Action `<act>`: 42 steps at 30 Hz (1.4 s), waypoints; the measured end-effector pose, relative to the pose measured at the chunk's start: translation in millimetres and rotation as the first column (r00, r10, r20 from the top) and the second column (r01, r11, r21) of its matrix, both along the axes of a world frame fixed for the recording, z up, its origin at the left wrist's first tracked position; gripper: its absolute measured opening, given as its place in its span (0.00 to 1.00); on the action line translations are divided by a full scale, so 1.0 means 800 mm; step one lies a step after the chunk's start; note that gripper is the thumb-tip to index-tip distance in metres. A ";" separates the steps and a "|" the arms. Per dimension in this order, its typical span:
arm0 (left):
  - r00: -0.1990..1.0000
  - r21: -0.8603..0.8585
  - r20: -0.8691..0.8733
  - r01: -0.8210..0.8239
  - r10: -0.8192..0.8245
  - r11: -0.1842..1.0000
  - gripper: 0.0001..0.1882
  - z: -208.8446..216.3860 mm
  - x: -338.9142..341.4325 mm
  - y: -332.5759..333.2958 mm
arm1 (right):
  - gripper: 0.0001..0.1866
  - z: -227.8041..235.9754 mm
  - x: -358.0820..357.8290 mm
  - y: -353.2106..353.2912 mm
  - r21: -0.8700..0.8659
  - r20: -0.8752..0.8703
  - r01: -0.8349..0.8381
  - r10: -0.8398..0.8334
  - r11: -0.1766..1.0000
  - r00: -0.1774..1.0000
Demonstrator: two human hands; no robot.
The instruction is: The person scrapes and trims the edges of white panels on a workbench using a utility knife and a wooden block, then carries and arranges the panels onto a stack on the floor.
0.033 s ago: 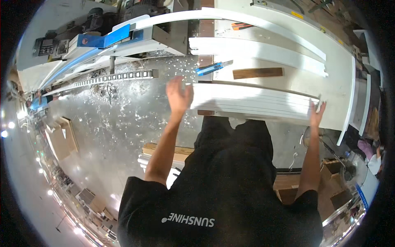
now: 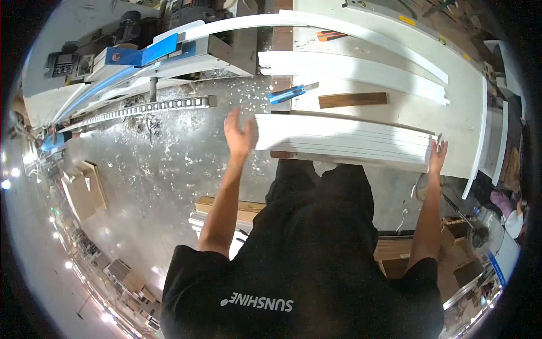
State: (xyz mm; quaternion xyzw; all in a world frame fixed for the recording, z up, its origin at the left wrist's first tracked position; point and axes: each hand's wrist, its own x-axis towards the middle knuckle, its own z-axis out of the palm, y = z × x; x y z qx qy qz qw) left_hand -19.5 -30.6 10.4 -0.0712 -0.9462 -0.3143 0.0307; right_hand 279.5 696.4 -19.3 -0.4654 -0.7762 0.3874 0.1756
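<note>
A bundle of long white strips (image 2: 344, 137) lies side by side along the near edge of the workbench, in front of my body. My left hand (image 2: 239, 134) is at the bundle's left end, fingers stretched and thumb apart, with the palm side facing the strip ends. At the opposite end my right hand (image 2: 437, 157) rests against the strips with its fingers extended. Neither hand is wrapped round anything. Just beyond the bundle lie a blue utility knife (image 2: 288, 94) with its blade out and a short brown wooden piece (image 2: 353, 100).
More white strips (image 2: 350, 68) lie farther back on the pale workbench (image 2: 412, 121), near an orange and black tool (image 2: 331, 35). A machine with a blue panel (image 2: 141, 55) and a slotted metal rail (image 2: 169, 104) stands left. White scraps litter the grey floor (image 2: 169, 152).
My left hand has moved slightly left, and the bundle's left end reaches farther left. My right hand has come closer in against the right end.
</note>
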 end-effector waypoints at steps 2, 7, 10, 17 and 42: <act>0.965 0.299 0.239 -0.178 0.107 0.938 0.28 -0.011 0.017 -0.040 | 0.45 -0.026 -0.020 -0.002 -0.251 -0.120 -0.016 -0.014 0.968 0.993; 0.789 0.607 0.612 -0.428 -0.050 0.669 0.23 -0.005 0.043 -0.025 | 0.36 -0.040 -0.047 -0.054 -0.255 0.066 -0.044 0.063 0.966 0.996; 0.755 0.662 0.651 -0.521 -0.070 0.539 0.18 -0.045 0.048 -0.049 | 0.33 -0.050 -0.048 -0.070 -0.257 0.040 0.006 0.004 0.966 0.999; 0.798 0.622 0.598 -0.402 -0.075 0.672 0.34 -0.030 0.039 -0.056 | 0.32 -0.036 -0.034 -0.075 -0.383 -0.036 0.078 -0.099 0.920 0.994; 0.703 0.520 0.705 -0.603 0.094 0.605 0.35 -0.018 0.064 -0.042 | 0.78 0.103 -0.197 -0.382 0.064 0.560 -0.983 0.810 0.170 0.176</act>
